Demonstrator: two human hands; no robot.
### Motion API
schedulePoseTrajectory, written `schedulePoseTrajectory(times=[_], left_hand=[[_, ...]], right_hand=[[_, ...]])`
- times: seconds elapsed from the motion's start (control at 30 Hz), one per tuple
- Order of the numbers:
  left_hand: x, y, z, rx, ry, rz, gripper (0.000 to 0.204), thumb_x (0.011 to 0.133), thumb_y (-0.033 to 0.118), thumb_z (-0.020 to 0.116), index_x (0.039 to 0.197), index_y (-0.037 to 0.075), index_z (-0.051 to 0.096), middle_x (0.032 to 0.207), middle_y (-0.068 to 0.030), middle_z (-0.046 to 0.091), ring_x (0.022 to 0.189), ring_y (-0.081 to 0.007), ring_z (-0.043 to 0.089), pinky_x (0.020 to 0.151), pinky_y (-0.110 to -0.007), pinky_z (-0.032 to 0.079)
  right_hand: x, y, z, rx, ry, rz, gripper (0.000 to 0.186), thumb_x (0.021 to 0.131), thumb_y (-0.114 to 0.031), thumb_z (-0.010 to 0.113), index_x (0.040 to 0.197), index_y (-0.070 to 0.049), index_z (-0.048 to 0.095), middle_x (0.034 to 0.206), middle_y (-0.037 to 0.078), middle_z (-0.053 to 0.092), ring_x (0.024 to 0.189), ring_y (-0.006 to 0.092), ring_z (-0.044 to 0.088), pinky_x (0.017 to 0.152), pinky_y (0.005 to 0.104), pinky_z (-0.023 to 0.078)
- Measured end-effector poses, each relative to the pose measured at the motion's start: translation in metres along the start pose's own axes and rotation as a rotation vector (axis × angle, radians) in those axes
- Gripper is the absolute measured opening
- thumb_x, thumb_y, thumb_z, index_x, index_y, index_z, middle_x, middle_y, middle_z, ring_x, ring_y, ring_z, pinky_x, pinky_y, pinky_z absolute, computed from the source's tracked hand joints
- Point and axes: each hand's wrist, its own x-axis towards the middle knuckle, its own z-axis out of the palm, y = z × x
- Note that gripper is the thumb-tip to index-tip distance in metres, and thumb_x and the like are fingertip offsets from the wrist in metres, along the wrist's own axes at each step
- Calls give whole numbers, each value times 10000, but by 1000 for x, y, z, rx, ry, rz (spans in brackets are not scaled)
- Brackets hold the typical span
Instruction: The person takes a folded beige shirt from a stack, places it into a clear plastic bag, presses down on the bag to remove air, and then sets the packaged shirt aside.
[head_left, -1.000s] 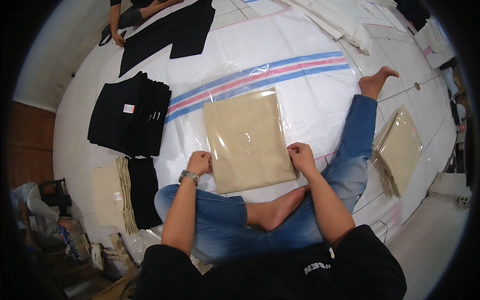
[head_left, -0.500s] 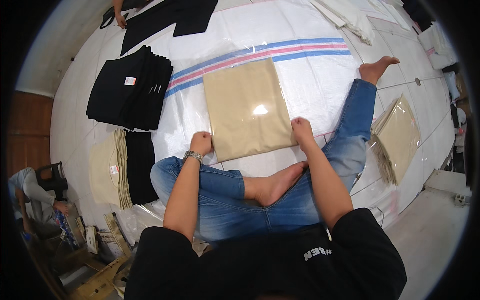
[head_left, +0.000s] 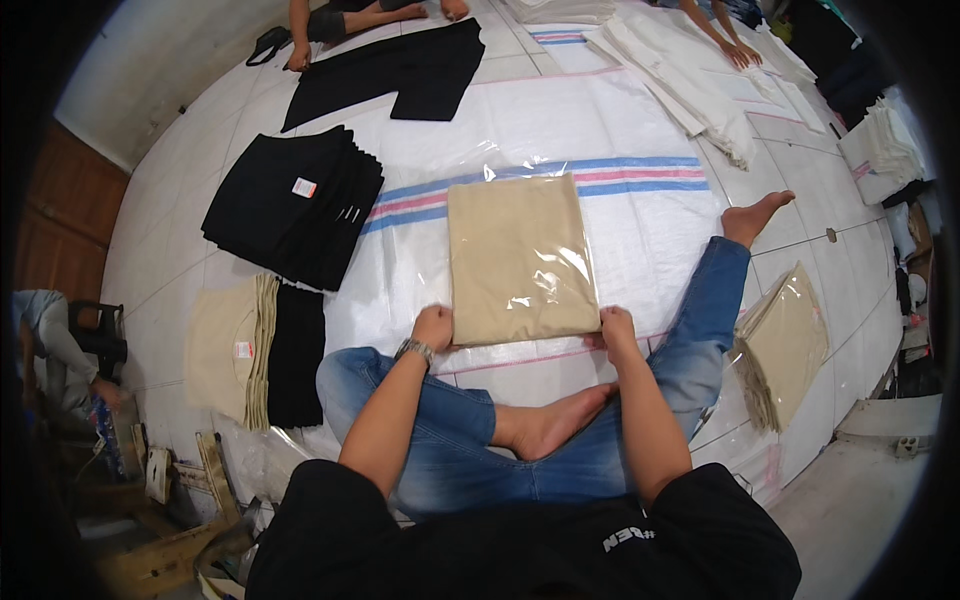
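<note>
A folded beige garment (head_left: 515, 255) lies inside a clear plastic bag (head_left: 550, 290) in front of my crossed legs. My left hand (head_left: 434, 327), with a metal watch on its wrist, is closed in a pinch at the bag's near left corner. At the near right corner my right hand (head_left: 617, 330) is also closed on the bag's edge. Glare shows on the film, and a loose strip of plastic extends past the garment's far edge. The fingertips of both hands are partly hidden.
A white woven sheet (head_left: 650, 230) with blue and pink stripes lies beneath. Left are stacks of black garments (head_left: 270, 220) and beige garments (head_left: 225, 345). Bagged beige garments (head_left: 785, 350) lie right, beyond my leg. Farther off are black trousers (head_left: 430, 80), white cloth (head_left: 670, 80) and other people's hands.
The view has tilted up, so the scene sits lower in the picture. The bagged garment lies straighter, with more creases and glare on its film. Both hands stay at its near corners.
</note>
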Motion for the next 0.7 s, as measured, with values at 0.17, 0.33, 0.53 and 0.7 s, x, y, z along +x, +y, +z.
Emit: schedulePoseTrajectory(times=[0.17,0.33,0.53,0.7], left_hand=[[-23,7,-2,-114,-151,-180,310,989,175,430,991,-84,600,753,-203,659,618,-288,715,474,-359,579],[-17,-17,-11,294,-47,-42,375,955,275,497,987,-72,637,845,-205,703,689,-290,721,653,-384,580],[-11,31,2,218,269,50,435,870,386,663,1032,-18,669,917,-194,717,888,-322,700,808,-390,540],[6,27,17,91,94,154,293,857,237,702,957,-32,640,854,-157,699,778,-252,685,722,-362,538]], right_hand=[[-28,-6,-7,-60,11,142,233,943,-105,424,1029,60,563,879,227,664,670,299,703,496,370,563],[-22,-11,-16,-1009,206,-202,287,887,-216,569,1070,0,610,924,229,697,855,363,700,734,457,559],[47,-99,34,-690,315,-540,549,801,-277,723,1250,-24,536,1075,234,681,1010,389,662,854,446,528],[124,-145,50,-639,278,-393,673,796,-208,741,1362,3,444,1224,255,609,1052,386,641,878,438,523]])
